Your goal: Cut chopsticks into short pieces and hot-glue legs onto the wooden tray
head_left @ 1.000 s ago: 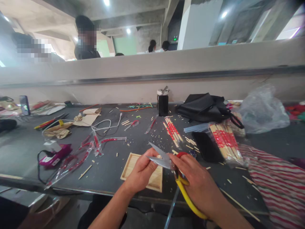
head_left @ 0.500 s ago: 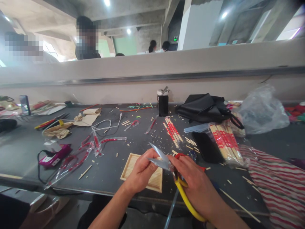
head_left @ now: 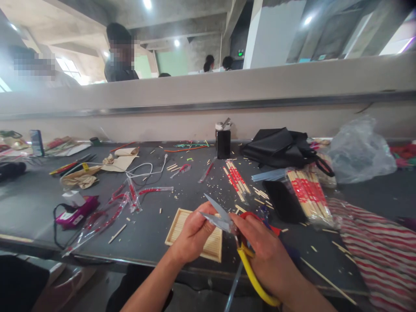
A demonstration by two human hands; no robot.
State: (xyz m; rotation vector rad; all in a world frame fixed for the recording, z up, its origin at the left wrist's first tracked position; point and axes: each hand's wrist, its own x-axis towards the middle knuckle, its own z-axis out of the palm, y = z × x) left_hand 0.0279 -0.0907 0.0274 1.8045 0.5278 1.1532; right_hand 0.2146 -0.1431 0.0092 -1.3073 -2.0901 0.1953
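My right hand (head_left: 264,249) is wrapped round scissors (head_left: 221,216) with yellow and red on their handles. Their blades are parted and point left, across the fingertips of my left hand (head_left: 193,234). The left fingers are pinched together near the blades; whatever they hold is too small and hidden to make out. Beneath the left hand lies a small shallow tray (head_left: 212,252) made of pale wooden sticks, partly covered by that hand. A translucent rod (head_left: 234,286) extends down below the right hand past the table edge.
Wrapped chopsticks (head_left: 308,195), a black phone (head_left: 282,201) and striped cloth (head_left: 373,255) lie on the right. Stick offcuts are scattered around. A black bag (head_left: 276,147) and a bottle (head_left: 218,125) stand behind. On the left are a purple power strip (head_left: 78,212) and plastic wrappers (head_left: 130,199).
Both hands stay in nearly the same place. The lower scissor blade's tip has shifted slightly left and up. The whole view has moved very slightly.
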